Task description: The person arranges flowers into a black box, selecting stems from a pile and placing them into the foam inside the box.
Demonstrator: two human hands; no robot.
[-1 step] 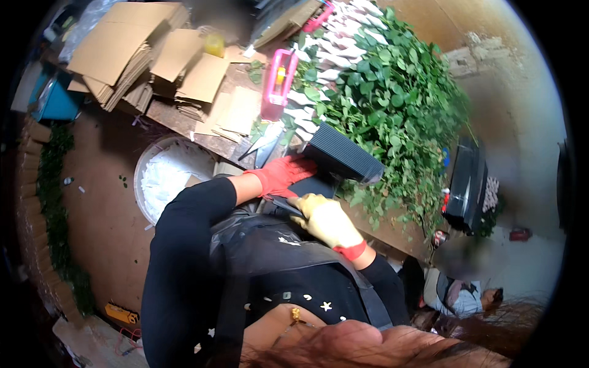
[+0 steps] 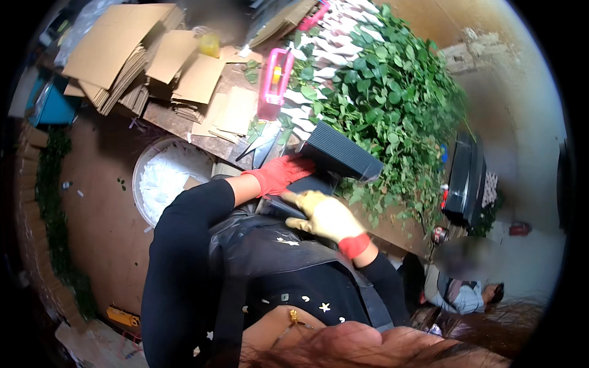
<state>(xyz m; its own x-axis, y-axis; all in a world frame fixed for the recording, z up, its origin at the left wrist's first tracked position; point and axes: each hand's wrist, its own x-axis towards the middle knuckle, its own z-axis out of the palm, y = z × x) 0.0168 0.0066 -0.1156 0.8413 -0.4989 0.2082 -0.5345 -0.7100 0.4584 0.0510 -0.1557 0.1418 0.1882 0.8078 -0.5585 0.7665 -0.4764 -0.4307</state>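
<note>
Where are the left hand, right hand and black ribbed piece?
Left hand [image 2: 280, 174]: head view, on the back of the hand.
Right hand [image 2: 326, 216]: head view, on the back of the hand.
Black ribbed piece [image 2: 342, 151]: head view, on its ribbed face.

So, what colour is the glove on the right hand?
The glove is pale yellow with a red cuff, clearest in the head view.
</note>
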